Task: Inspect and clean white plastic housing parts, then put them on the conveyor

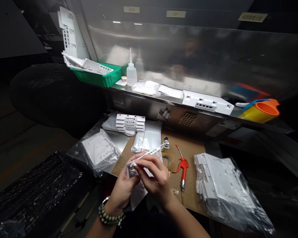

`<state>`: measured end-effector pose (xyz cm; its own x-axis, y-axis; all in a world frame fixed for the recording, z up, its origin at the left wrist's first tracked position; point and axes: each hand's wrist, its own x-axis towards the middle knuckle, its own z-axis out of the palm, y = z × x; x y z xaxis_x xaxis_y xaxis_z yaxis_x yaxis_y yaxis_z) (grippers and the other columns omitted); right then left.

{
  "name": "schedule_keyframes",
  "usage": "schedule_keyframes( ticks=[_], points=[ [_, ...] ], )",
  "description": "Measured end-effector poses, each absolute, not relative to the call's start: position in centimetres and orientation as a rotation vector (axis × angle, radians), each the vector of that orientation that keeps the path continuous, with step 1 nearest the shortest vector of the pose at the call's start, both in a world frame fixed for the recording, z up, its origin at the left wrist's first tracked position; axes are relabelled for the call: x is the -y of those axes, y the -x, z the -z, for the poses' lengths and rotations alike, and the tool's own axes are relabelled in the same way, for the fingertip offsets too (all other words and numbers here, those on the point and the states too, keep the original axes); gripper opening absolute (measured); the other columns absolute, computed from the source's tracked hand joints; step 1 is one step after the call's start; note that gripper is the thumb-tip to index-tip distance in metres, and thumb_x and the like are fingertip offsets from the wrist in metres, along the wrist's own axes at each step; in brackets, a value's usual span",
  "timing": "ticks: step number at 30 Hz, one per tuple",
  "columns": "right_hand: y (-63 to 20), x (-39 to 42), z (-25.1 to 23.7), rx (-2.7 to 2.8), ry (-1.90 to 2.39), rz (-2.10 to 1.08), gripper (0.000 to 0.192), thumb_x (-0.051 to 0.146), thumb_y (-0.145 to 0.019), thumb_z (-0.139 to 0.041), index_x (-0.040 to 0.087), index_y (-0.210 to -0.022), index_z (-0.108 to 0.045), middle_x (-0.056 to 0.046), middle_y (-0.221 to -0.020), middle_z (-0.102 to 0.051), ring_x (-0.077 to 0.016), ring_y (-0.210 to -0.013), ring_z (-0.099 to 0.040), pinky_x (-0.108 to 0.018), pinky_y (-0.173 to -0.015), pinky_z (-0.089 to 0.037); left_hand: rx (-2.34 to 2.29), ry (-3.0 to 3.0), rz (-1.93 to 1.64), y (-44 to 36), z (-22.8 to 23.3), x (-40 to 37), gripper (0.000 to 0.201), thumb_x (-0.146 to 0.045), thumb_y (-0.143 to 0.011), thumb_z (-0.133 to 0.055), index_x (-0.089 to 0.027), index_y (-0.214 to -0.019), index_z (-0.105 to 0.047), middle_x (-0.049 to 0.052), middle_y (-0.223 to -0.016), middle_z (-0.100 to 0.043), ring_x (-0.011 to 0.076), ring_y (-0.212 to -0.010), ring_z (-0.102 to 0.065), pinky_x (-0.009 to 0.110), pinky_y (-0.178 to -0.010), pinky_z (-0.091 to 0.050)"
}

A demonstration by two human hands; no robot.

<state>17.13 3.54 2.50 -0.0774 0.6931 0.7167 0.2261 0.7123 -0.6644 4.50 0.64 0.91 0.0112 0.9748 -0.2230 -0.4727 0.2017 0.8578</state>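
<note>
A white plastic panel (139, 195) with slots along one edge is held up near the table's front. My left hand (124, 189) grips its left side, the thumb lying across the near face. At the panel's upper corner, the fingers of my right hand (156, 177) are pinched together on it. Whether a small piece sits between those fingertips is hidden. Just beyond the hands lie a roll of clear tape (172, 161) and a stack of clear plastic bags (151, 133). A red air blow gun (183, 167) lies to the right.
Bagged white panels (223, 180) lie at right, another bagged panel (98, 148) at left. Several stacked panels (130, 123) stand behind. On the metal shelf (161, 98) are a green bin (96, 77), a squeeze bottle (131, 74), a white panel (208, 100) and a yellow-orange container (260, 110).
</note>
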Motion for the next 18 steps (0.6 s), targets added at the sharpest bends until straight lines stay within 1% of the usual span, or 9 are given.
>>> schedule_keyframes(
  ticks=[2, 7, 10, 12, 14, 18],
  points=[
    [-17.8, -4.1, -1.7, 1.637, 0.799, -0.432, 0.021, 0.01, -0.094, -0.067, 0.022, -0.11, -0.075, -0.007, -0.099, -0.072, -0.0172, -0.091, -0.071, -0.03, -0.08, -0.061, -1.006, -0.577, -1.262, -3.9, -1.0, -0.4, 0.063, -0.006, -0.07, -0.078, -0.025, -0.128, -0.069, 0.008, -0.138, -0.068, 0.034, -0.133, -0.059, 0.039, -0.112, -0.048],
    [-23.1, -6.8, 0.4, 1.377, 1.117, -0.398, 0.009, 0.02, -0.094, -0.07, 0.022, -0.098, -0.078, -0.005, -0.093, -0.07, -0.0172, -0.085, -0.068, -0.03, -0.073, -0.059, -1.189, -0.321, -1.225, -0.5, -1.1, 0.3, 0.091, -0.003, -0.057, -0.082, -0.031, -0.14, -0.06, 0.005, -0.126, -0.076, 0.0383, -0.127, -0.063, 0.045, -0.108, -0.053],
    [-24.9, -7.8, 0.7, 1.281, 1.191, -0.403, 0.009, 0.025, -0.094, -0.07, 0.021, -0.095, -0.078, -0.005, -0.093, -0.069, -0.0172, -0.086, -0.068, -0.029, -0.072, -0.058, -1.228, -0.25, -1.192, 1.2, -0.9, 0.6, 0.105, -0.003, -0.05, -0.087, -0.033, -0.146, -0.056, 0.005, -0.123, -0.077, 0.0415, -0.124, -0.065, 0.049, -0.106, -0.055],
    [-24.7, -8.1, 0.6, 1.307, 1.174, -0.44, 0.01, 0.027, -0.094, -0.069, 0.022, -0.093, -0.078, -0.005, -0.093, -0.07, -0.0172, -0.087, -0.068, -0.029, -0.073, -0.058, -1.232, -0.249, -1.187, 1.7, -0.8, 0.9, 0.106, -0.006, -0.051, -0.089, -0.035, -0.147, -0.054, 0.005, -0.126, -0.076, 0.042, -0.124, -0.065, 0.05, -0.106, -0.055],
    [-24.0, -8.1, 0.5, 1.317, 1.167, -0.479, 0.011, 0.028, -0.094, -0.069, 0.022, -0.093, -0.078, -0.005, -0.092, -0.07, -0.0167, -0.086, -0.068, -0.028, -0.072, -0.058, -1.231, -0.256, -1.186, 1.8, -0.9, 1.0, 0.102, -0.01, -0.054, -0.09, -0.037, -0.146, -0.055, 0.004, -0.129, -0.075, 0.042, -0.126, -0.064, 0.051, -0.108, -0.053],
    [-23.2, -8.3, 0.9, 1.303, 1.196, -0.511, 0.014, 0.031, -0.095, -0.068, 0.022, -0.093, -0.079, -0.005, -0.094, -0.071, -0.0164, -0.086, -0.068, -0.027, -0.072, -0.057, -1.218, -0.257, -1.164, 1.8, -1.1, 0.9, 0.097, -0.011, -0.056, -0.089, -0.036, -0.144, -0.058, 0.005, -0.133, -0.073, 0.0436, -0.128, -0.061, 0.053, -0.11, -0.052]
  ],
)
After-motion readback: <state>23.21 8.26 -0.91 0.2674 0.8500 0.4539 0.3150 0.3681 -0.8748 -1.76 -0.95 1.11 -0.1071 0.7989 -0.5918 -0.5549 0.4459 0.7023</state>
